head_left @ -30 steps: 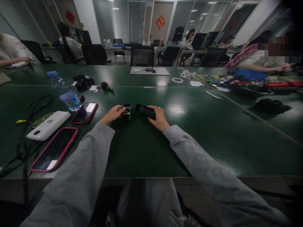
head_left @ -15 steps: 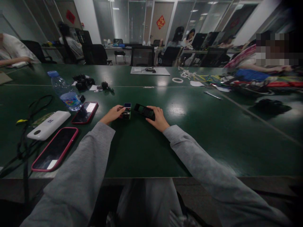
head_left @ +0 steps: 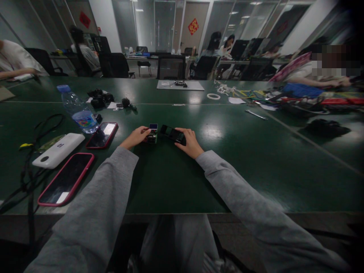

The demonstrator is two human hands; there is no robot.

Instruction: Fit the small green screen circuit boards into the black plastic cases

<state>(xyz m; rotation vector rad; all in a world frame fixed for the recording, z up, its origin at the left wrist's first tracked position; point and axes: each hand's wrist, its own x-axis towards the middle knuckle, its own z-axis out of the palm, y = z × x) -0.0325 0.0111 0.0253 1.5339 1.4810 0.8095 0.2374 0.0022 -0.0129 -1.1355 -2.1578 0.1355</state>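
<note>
One circuit board, gripped by L hand fingertips, prob. light but fragile, so edges only; blk case, gripped in R hand, prob. stiff, slick, best by long sides.

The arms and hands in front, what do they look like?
Both arms wear long, loose grey sleeves, slightly wrinkled, with wide ends and no picture or writing that I can see. The left hand and right hand have no gloves.

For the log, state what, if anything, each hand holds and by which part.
Left hand: a small green-and-black circuit assembly, by its left side. Right hand: a black rectangular case, by its right end.
</note>
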